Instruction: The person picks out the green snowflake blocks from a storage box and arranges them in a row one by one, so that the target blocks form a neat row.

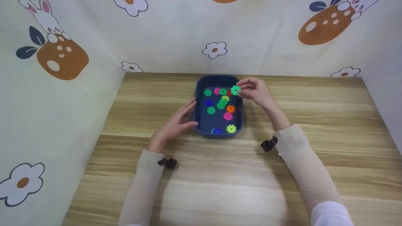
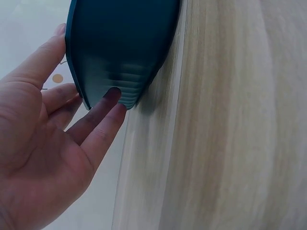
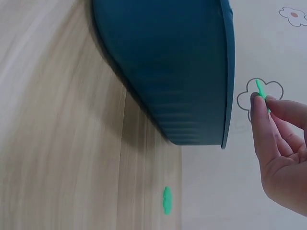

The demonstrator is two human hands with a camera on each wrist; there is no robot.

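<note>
The green notched disc [image 1: 236,90] is pinched by its edge between the thumb and fingers of the right hand [image 1: 257,92] — it lies on the hand's left, above the far right part of the dark blue tray [image 1: 204,121]. The tray's long axis runs away from the person; the left hand [image 1: 176,123] — fingers spread at the tray's left side — is the farther one from the disc.

Tray [image 1: 204,121] & discs [image 1: 222,103] look smooth plast., tbl. [image 1: 226,175] wood-grain w/ sheen.
</note>
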